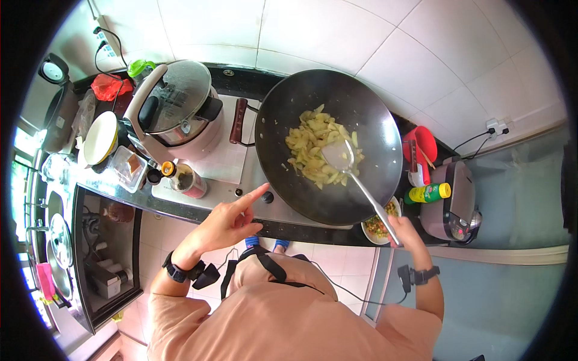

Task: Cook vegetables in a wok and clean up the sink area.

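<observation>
My right hand (405,231) grips the handle of a metal wok spatula (368,197). The spatula's blade rests on sliced pale-yellow vegetables (316,149), possibly potato, inside a large dark wok (289,194). The wok sits on the right side of the stove, with its wooden side handle (238,121) towards the left. My left hand (235,216) holds nothing; its index finger points out and the other fingers are partly curled. It hovers over the front edge of the stove, close to a black control knob (267,197) and the wok's left rim.
Left of the wok stands a lidded pressure cooker (180,108), with a sauce bottle (187,180) before it. A bowl of chopped ingredients (377,230) sits under the spatula handle. Further right are a green-and-yellow bottle (426,194), a red container (422,142) and a rice cooker (451,201).
</observation>
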The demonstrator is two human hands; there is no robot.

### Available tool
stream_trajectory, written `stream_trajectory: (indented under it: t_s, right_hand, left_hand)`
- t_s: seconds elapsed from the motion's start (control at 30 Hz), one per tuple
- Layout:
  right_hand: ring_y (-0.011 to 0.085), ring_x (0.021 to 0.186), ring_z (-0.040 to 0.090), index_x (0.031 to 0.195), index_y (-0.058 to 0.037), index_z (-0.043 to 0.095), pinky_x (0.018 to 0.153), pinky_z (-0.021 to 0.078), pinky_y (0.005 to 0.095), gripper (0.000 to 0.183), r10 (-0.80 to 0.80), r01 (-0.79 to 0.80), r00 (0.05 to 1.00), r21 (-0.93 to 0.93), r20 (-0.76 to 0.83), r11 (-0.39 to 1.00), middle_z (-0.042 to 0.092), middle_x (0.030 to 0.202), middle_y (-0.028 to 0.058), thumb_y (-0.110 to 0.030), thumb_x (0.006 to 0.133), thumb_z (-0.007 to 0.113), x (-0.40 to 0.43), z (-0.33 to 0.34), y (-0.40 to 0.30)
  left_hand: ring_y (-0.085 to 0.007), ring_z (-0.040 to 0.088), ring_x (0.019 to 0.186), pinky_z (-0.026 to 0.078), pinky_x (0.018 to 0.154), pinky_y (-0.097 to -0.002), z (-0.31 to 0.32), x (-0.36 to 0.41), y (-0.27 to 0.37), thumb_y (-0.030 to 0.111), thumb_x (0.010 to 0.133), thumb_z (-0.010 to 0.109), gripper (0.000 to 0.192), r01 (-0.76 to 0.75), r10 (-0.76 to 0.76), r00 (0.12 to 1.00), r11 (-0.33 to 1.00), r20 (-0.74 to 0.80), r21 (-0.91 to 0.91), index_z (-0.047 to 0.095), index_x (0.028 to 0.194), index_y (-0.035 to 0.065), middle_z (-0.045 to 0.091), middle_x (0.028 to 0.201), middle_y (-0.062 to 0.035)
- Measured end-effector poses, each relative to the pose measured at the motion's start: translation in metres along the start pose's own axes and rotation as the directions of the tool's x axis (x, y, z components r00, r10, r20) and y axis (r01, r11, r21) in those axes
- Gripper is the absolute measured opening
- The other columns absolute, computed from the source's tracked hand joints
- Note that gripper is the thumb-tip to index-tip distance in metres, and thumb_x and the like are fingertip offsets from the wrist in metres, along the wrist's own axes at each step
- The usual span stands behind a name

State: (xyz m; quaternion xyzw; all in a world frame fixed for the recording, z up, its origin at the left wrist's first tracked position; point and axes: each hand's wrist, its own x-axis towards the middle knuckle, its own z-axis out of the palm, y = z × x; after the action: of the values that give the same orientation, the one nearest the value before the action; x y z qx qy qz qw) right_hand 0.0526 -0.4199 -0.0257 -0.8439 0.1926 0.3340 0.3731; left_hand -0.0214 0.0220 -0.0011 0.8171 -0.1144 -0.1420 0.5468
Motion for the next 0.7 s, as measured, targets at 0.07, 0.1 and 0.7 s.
stream_trajectory:
  t_s: [0.07,0.1,0.7]
  right_hand:
    - [0.0132,0.035,0.045,0.076,-0.0005,0.058,0.033,0.0365,0.026,0.043,0.062,-0.066,0.997,-0.067,-0.055,0.996,0.05,0.05,0.0054,-0.037,0.092,0.041,-0.02,-0.002,0.018]
    - [0.0132,0.035,0.045,0.076,-0.0005,0.058,0.033,0.0365,0.026,0.043,0.063,-0.067,0.996,-0.069,-0.059,0.995,0.05,0.05,0.0054,-0.037,0.092,0.041,-0.03,-0.008,0.024]
    - [0.0104,0.035,0.045,0.08,-0.001,0.058,0.033,0.0349,0.0259,0.029,-0.004,0.004,1.0,-0.215,-0.002,0.977,0.05,0.049,0.0032,-0.029,0.085,0.055,-0.07,0.011,-0.026]
  left_hand:
    - [-0.0093,0.042,0.049,0.038,0.05,-0.0235,0.001,-0.004,-0.006,0.005,0.074,0.061,0.074,-0.004,0.004,1.0,1.0,0.002,-0.031,0.026,0.139,0.0139,0.044,0.06,-0.0017]
    - [-0.0082,0.041,0.049,0.038,0.05,-0.0226,0.003,-0.007,-0.007,0.005,0.074,0.061,0.074,0.002,-0.002,1.0,0.999,-0.005,-0.049,0.026,0.139,0.0134,0.043,0.06,-0.0012]
    - [-0.0054,0.035,0.054,0.034,0.051,-0.0193,-0.004,-0.028,-0.023,-0.001,0.073,0.061,0.075,-0.012,0.016,1.0,0.984,0.024,-0.177,0.026,0.139,0.0096,0.038,0.064,0.0018]
